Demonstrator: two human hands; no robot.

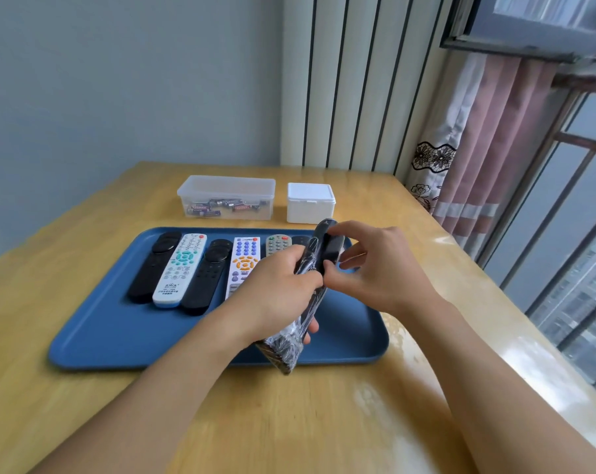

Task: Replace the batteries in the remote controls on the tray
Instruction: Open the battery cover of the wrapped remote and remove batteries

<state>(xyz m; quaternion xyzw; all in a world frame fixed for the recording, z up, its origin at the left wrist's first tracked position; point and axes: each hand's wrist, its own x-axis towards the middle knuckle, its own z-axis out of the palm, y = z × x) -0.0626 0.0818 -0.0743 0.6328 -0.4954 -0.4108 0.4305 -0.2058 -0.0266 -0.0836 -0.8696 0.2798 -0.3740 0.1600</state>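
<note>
My left hand (279, 291) grips a long black remote wrapped in clear film (291, 340), held tilted above the right part of the blue tray (125, 340). My right hand (375, 265) pinches a black piece, seemingly the battery cover (334, 249), at the remote's upper end. On the tray lie several remotes side by side: a black one (154, 268), a white one with teal keys (180, 271), another black one (207, 275), a white one with blue and orange keys (243, 258), a grey one (276, 243) and a dark one (300, 239), the last ones partly hidden by my hands.
A clear plastic box (226, 196) with several batteries stands behind the tray. To its right is a closed white box (310, 201). The wooden table (84, 405) ends at the right near a curtain (477, 148) and a window.
</note>
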